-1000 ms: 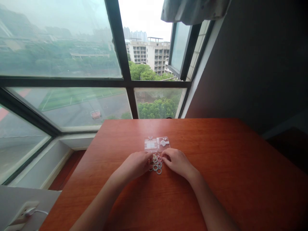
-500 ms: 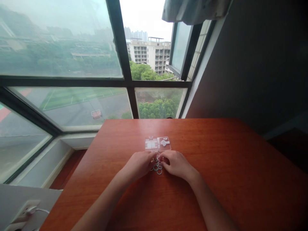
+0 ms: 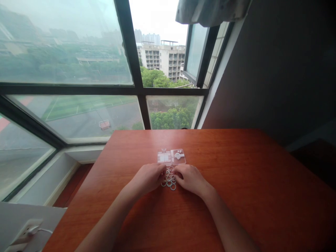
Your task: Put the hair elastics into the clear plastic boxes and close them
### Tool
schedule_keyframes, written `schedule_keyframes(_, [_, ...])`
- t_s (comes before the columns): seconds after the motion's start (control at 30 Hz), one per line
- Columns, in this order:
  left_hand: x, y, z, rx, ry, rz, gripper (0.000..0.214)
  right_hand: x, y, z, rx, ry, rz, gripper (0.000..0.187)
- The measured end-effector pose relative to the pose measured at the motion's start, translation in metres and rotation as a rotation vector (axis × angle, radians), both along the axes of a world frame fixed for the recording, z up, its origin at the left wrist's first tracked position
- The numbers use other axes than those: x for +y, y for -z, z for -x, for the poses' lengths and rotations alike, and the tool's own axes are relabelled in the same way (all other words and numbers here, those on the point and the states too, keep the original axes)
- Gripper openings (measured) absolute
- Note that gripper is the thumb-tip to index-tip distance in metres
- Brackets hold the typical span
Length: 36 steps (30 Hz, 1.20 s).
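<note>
A pile of small pale rings point(image 3: 169, 183), some white, some greenish, lies on the table between my hands. My left hand point(image 3: 152, 175) is at the pile's left side, fingers curled down and close together. At the right side, my right hand point(image 3: 189, 177) bends its fingers and thumb inward against the rings. Both hands' fingertips are partly hidden, so what they pinch cannot be made out. Just beyond the rings stands a flat clear plastic case point(image 3: 178, 156), opened out in two halves, with white markings on its right half.
The reddish-brown wooden table point(image 3: 236, 168) reaches to a dark-framed window point(image 3: 105, 90) at the back. A wall socket point(image 3: 30, 229) with a plugged-in white cable is at lower left. A grey wall point(image 3: 262, 77) rises on the right.
My left hand has shifted slightly left, away from the rings, and more of the pile shows between my hands. My right hand has barely moved.
</note>
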<state>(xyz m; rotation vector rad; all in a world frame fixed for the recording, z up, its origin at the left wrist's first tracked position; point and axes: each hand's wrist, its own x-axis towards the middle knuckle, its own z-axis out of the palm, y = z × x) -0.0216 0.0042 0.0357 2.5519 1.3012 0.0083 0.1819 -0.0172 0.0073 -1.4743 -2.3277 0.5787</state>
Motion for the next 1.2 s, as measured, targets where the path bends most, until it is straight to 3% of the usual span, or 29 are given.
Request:
schedule_keyframes(0.33, [-0.003,-0.008,0.004,-0.034,0.029,0.061,0.011,0.002,0.000,-0.004,0.037,0.031,0.004,0.010])
schedule_keyframes(0.6, [0.001,-0.013,0.010,-0.024,-0.037,0.051,0.012,0.005,0.000,-0.013,0.054,0.104,-0.001,0.009])
schedule_keyframes(0.87, [0.000,-0.007,0.008,0.056,-0.054,0.015,0.010,0.003,0.001,-0.012,0.014,0.108,0.044,0.007])
schedule_keyframes(1.03, [0.000,-0.008,0.006,0.044,-0.034,0.033,0.012,0.004,0.002,-0.008,0.022,0.091,0.033,0.011])
schedule_keyframes(1.2, [0.004,-0.006,0.010,-0.030,-0.101,-0.057,0.025,0.007,0.005,-0.009,0.010,0.198,-0.023,0.026])
